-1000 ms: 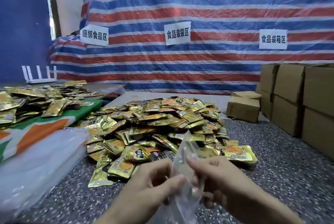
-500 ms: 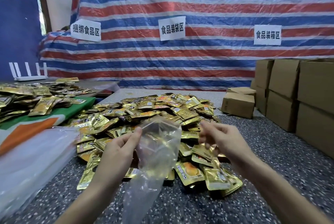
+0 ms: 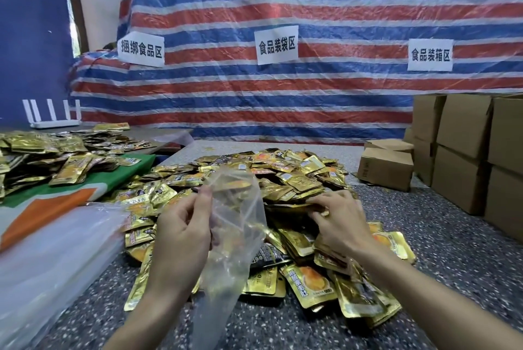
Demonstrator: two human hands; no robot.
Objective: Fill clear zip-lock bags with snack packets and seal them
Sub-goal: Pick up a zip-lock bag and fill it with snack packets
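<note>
My left hand pinches the rim of a clear zip-lock bag and holds it upright with its mouth open; the bag looks empty. A big heap of gold snack packets covers the speckled floor in front of me. My right hand is down on the heap to the right of the bag, fingers curled round the edge of a stack of gold packets.
A stack of clear bags lies at my left over a green and orange cloth carrying more packets. Cardboard boxes stand at the right. A striped tarpaulin with paper signs hangs behind.
My hands have parted: the left one keeps the bag, whose mouth has opened. The right hand has let go of the bag and dropped onto the packet heap.
</note>
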